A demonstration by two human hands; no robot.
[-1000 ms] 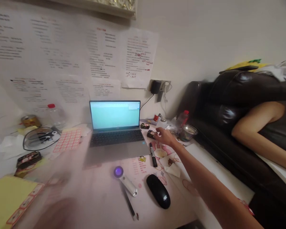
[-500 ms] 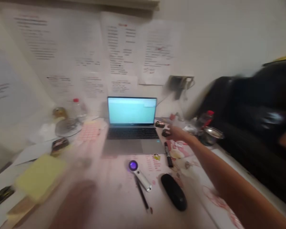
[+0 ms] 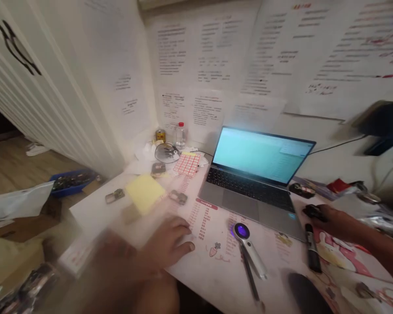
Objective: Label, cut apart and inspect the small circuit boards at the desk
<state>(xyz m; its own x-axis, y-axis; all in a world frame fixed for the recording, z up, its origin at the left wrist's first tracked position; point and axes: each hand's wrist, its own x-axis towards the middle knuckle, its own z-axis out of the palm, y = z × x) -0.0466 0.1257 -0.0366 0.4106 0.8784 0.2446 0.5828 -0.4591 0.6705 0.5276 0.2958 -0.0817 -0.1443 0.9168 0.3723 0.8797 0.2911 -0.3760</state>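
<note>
My left hand [image 3: 170,242] hovers over or rests on the near side of the desk, thumb and fingers apart with nothing visible between them. Just beyond it lie a small flat part with a pale window [image 3: 178,197] and a yellow paper pad [image 3: 146,193]. To the right of the laptop [image 3: 253,185], my right hand [image 3: 334,221] has its fingers closed round a small black object [image 3: 314,212], whose exact kind I cannot make out. Another small dark part [image 3: 301,190] lies behind that hand. A black marker [image 3: 312,250] is just in front of it.
A lit magnifier [image 3: 250,248] lies across a dark pen [image 3: 249,274], near a black mouse [image 3: 306,292]. At the back left stand a clear bottle [image 3: 180,136] and a can [image 3: 160,135]. A blue bin [image 3: 72,183] of small parts sits on the floor, left of the desk.
The view has swung left, bringing the cabinet, floor and blue bin into sight. My left hand, a blur low in the frame before, now shows clearly. My right hand stays beside the laptop.
</note>
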